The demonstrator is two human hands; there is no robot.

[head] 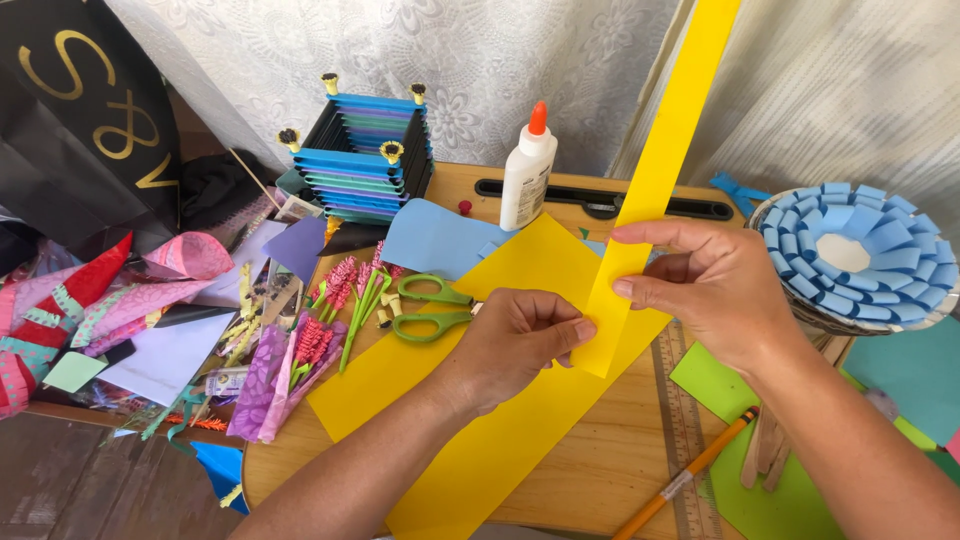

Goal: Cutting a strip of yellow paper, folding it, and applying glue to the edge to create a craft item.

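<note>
Both hands are pinching a long yellow paper strip [655,160] above the wooden table's [610,460] middle: left hand [515,345] gripping its bottom end, right hand [710,285] steadying higher. Keeping it taut helps.

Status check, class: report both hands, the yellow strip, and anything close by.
Left hand pinches yellow strip at bottom end. Right hand grips it higher. Green scissors just beside left hand.

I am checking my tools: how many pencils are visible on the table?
1. The pencil lies near the table's front edge, below the right hand, beside the ruler. Others may be hidden under paper.
</note>
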